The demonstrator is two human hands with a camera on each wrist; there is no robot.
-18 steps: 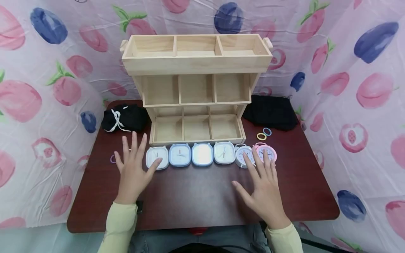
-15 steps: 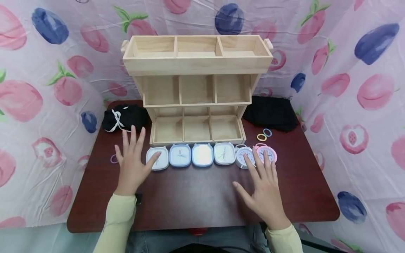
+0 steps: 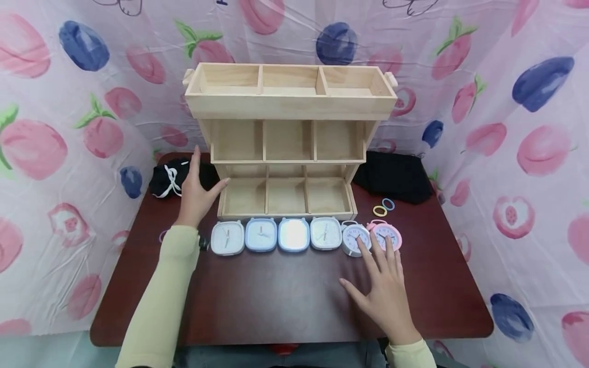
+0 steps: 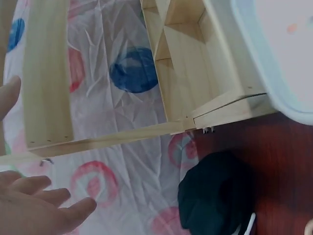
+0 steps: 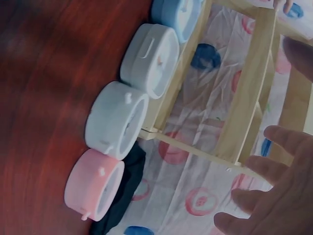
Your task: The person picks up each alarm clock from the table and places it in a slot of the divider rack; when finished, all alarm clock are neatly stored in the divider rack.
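My left hand (image 3: 195, 197) is raised by the left side of a wooden shelf (image 3: 290, 106), fingers extended and thumb spread, holding nothing. In the left wrist view its fingers (image 4: 54, 196) reach beside the shelf's side strip. My right hand (image 3: 384, 294), fingers spread, hovers over the right end of a row of clocks. In the head view its fingertips overlap a white round alarm clock (image 3: 352, 246) and a pink alarm clock (image 3: 392, 236). Farther left in the row stand a white square clock (image 3: 325, 233), two blue ones (image 3: 261, 235) and another white square clock (image 3: 227, 238).
The shelf has three tiers, each split into three compartments. A black cloth bundle with white cord (image 3: 166, 179) lies left of it, a folded black cloth (image 3: 393, 176) right. Yellow (image 3: 380, 211) and blue rings (image 3: 388, 204) lie on the dark red table (image 3: 276, 301).
My left hand has moved forward and up from beside the leftmost clock to the shelf's left side. The right hand has stayed nearly in place. The head view has tilted up slightly.
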